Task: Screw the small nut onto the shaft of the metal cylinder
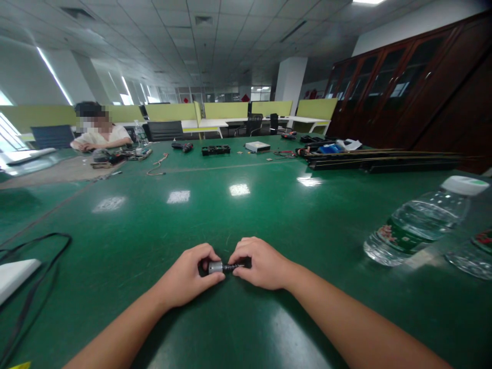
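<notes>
Low over the near middle of the green table (246, 215), a small silver cylinder with a dark ridged shaft (216, 267) lies level between my hands. My left hand (190, 274) is closed around the silver end, with thumb and fingers on either side. At the thin tip on the right, my right hand (259, 264) pinches the dark shaft between thumb and fingers. The ridges look like a thread or a spring; I cannot tell which. My curled fingers partly hide both ends.
Clear water bottles (411, 228) stand on the right. A black strap (42, 266) and a white object (17, 274) lie at the left. Farther back are a power drill (182, 147), a white box (257, 147) and dark metal strips (346, 161). Another person (100, 130) sits at the far left.
</notes>
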A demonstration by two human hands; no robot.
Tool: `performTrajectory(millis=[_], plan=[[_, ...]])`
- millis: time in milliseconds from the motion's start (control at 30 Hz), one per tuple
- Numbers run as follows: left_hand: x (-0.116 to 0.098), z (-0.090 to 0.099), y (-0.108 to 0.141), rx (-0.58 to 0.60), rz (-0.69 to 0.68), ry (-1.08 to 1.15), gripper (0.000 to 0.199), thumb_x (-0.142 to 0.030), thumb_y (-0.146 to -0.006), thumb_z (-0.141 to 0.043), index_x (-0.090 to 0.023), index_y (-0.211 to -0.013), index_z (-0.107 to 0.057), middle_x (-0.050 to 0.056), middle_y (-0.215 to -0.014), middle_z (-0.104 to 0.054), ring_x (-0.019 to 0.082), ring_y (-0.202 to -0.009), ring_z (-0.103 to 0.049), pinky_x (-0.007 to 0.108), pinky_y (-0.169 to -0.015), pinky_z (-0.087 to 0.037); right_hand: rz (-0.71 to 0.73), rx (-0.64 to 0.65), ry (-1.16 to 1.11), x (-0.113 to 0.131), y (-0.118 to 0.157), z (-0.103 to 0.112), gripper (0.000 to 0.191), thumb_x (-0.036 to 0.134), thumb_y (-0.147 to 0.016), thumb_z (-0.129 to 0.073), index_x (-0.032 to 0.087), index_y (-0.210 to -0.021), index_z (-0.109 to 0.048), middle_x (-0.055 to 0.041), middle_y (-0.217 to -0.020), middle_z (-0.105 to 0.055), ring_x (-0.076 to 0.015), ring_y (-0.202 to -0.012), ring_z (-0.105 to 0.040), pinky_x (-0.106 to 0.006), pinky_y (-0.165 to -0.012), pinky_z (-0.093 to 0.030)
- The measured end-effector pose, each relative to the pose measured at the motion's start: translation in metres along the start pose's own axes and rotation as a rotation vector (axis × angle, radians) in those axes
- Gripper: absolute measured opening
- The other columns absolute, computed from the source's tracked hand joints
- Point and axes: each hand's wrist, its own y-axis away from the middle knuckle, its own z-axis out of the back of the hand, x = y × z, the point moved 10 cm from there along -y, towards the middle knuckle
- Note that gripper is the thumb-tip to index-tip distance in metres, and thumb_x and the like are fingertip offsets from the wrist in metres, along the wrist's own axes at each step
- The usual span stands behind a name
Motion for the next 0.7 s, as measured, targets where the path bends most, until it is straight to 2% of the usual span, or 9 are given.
performTrajectory(millis=[700], plan=[[0.003, 0.001, -0.001, -0.010, 0.006, 0.011, 0.016, -0.032, -0.078, -0.068, -0.019, -0.084, -0.060, -0.001, -0.078, -0.059, 0.016, -0.071, -0.055, 0.024, -0.063, -0.040, -0.078, -0.026, 0.006, -0.011, 0.002, 0.003, 0.010, 0.021, -0.072, -0.075, 0.019, -0.081, -0.070, 0.0004, -0.074, -0.065, -0.0154, -0.075, -0.057, -0.028, -0.073, -0.041]])
